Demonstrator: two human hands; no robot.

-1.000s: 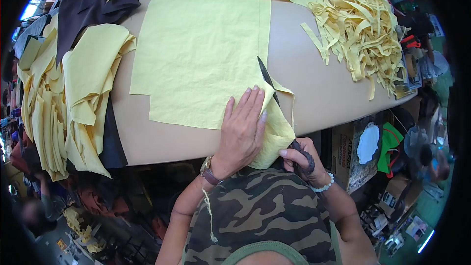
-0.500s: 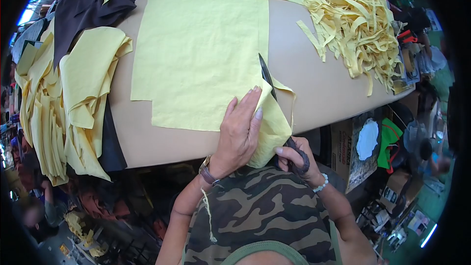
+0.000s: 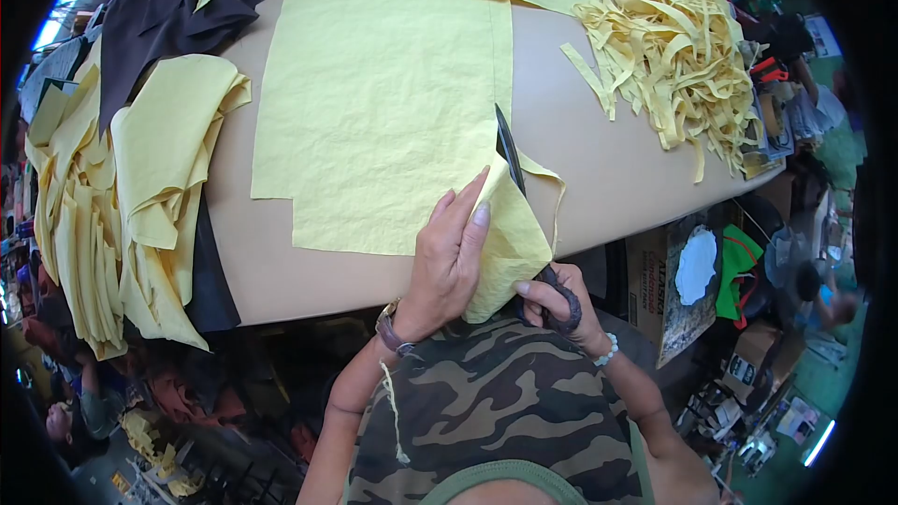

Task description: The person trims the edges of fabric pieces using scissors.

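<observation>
A large sheet of yellow fabric [image 3: 383,103] lies on the table, its near right corner folded up and hanging over the edge. My left hand [image 3: 451,257] presses flat beside the fold, fingers stretched out and close together. Dark scissors [image 3: 509,148] point away from me along the fabric's right side, with their handles wrapped in dark material. My right hand [image 3: 564,306] grips those handles at the table edge. Right of the blades, a narrow cut strip [image 3: 559,196] curls on the table.
A heap of yellow strips [image 3: 678,56] covers the far right of the table [image 3: 309,288]. Folded yellow pieces [image 3: 168,150] and dark fabric [image 3: 173,23] lie at the left. Below the right edge stands a cardboard box [image 3: 647,271]. Another person [image 3: 79,411] is at the lower left.
My left hand has shifted slightly left and tilted more onto its side. The scissor handles and my right hand have moved a little left. The fabric's folded corner has shifted left too.
</observation>
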